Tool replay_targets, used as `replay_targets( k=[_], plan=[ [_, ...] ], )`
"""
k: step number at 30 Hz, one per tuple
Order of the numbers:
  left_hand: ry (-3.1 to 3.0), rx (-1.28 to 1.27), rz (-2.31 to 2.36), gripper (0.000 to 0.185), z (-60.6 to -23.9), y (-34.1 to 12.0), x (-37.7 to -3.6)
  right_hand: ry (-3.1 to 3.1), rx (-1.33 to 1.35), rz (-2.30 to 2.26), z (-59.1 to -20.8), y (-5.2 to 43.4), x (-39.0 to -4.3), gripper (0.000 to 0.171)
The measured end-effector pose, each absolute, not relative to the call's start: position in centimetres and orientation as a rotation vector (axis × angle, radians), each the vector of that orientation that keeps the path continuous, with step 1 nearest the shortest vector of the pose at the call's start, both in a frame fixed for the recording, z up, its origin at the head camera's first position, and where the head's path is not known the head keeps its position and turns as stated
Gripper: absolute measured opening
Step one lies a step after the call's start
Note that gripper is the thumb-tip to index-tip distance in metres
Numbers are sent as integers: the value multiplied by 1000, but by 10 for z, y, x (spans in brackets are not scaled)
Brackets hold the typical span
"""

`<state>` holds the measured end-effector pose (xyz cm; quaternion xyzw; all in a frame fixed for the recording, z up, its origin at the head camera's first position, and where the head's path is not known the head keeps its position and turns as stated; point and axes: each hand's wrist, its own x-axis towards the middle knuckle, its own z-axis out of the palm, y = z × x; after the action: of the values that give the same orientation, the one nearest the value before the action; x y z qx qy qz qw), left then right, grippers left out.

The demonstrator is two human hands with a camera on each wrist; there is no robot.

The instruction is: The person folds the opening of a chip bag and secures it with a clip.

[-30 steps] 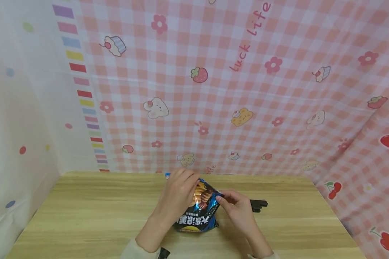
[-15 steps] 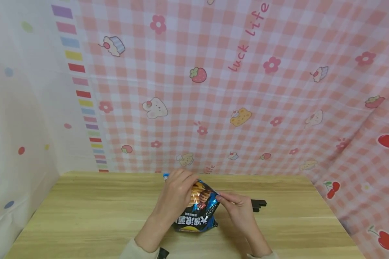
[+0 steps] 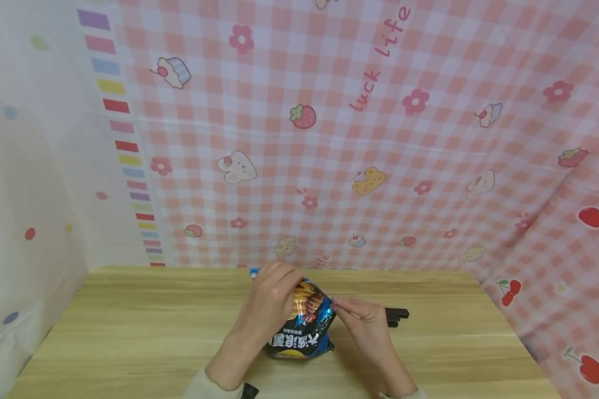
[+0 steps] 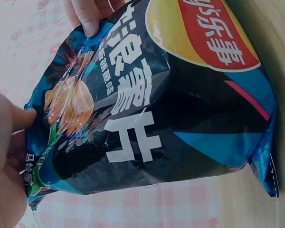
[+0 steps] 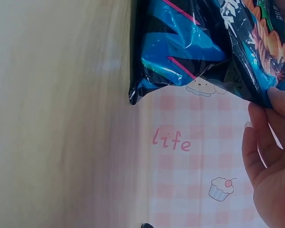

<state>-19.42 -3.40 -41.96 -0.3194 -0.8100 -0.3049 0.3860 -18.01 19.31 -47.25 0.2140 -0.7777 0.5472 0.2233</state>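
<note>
A black and blue chip bag (image 3: 301, 327) stands on the tabletop with its printed front tilted up; a yellow and red logo shows in the left wrist view. My left hand (image 3: 272, 299) grips the bag's upper left part, its thumb (image 4: 26, 116) lying against the edge. At the upper right edge, the right hand (image 3: 366, 321) pinches the film between thumb and fingers, as the right wrist view (image 5: 275, 147) also shows. The bag's lower end touches the wood. Most of its left side is hidden behind the left hand in the head view.
A black stepped object (image 3: 397, 317) lies on the wooden table (image 3: 145, 327), just right of the right hand. Pink checked cloth (image 3: 269, 133) hangs behind the table and along its right side. A white dotted cloth (image 3: 25, 183) hangs at the left.
Both hands keep their hold on the bag, nearly still. The right fingers have shifted slightly at the bag's edge, drawing closer together. The whole head view has drifted a little.
</note>
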Motion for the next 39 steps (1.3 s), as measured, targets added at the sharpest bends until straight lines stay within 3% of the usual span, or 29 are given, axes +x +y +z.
replay_targets(
  k=[4,21,31,39],
  plan=[
    [-2034,-816,-776,5,-420,-32,-195,-2113,675,1418,-474,193,-182,21],
    [-2079,-761,-693,9,-418,-35,-194,-2006,775,1238,-476,191,-184,27],
    [-2143,-760,-667,8,-416,-36,-192,-2271,564,1384,-473,194,-177,33],
    [-2152,-760,-654,13,-416,-37,-193,-2383,429,1431,-472,194,-174,20]
  ],
)
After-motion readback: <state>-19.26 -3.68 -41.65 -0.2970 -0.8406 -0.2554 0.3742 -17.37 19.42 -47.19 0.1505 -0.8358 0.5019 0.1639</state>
